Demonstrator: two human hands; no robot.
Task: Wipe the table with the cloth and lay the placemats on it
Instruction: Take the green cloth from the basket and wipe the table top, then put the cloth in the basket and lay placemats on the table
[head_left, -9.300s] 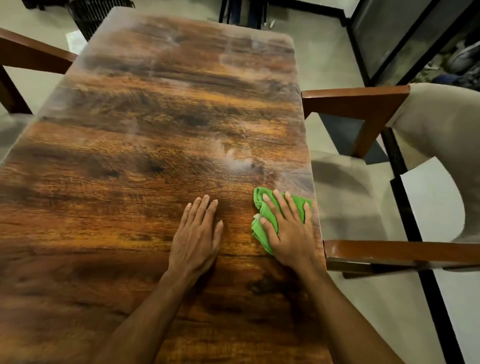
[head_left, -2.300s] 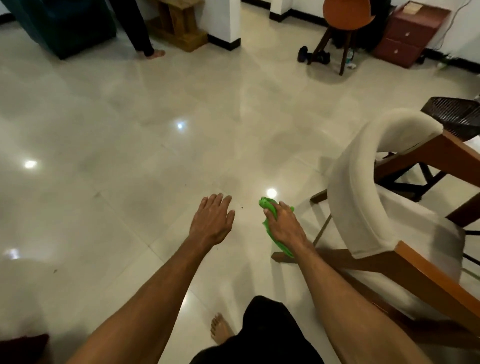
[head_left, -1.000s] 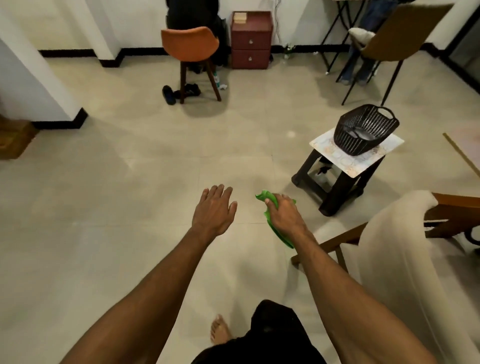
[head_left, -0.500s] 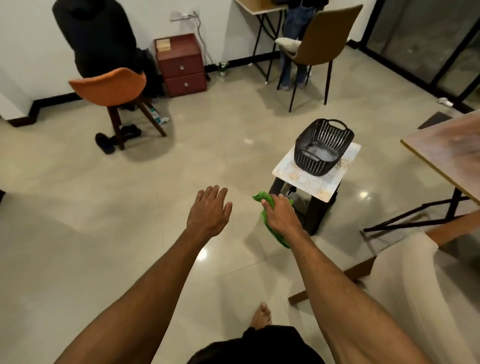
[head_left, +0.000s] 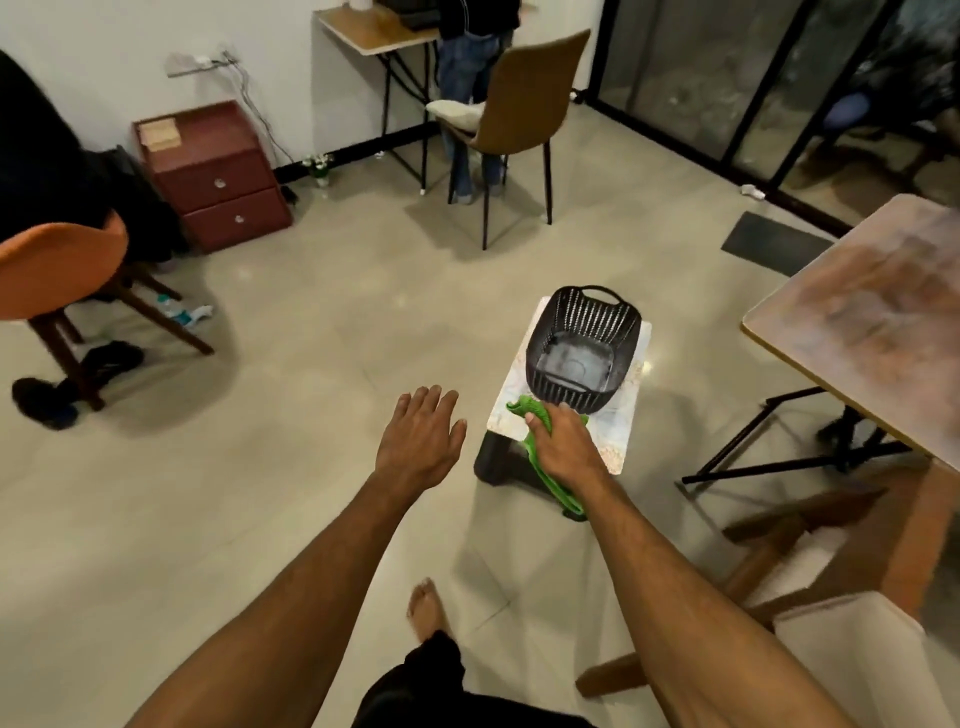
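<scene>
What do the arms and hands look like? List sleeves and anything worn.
Both forearms are bare, with no sleeves in view. The left hand and right hand show no gloves, rings, watch or bands that I can see. A dark garment shows at the bottom edge, next to one bare foot.

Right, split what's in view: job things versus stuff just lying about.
Job: green cloth, held in the right grip; wooden table; pale patterned sheet under the black basket, possibly a placemat.

Lying about: orange chair; red drawer unit; brown chair; black shoes; dark floor mat.
</scene>
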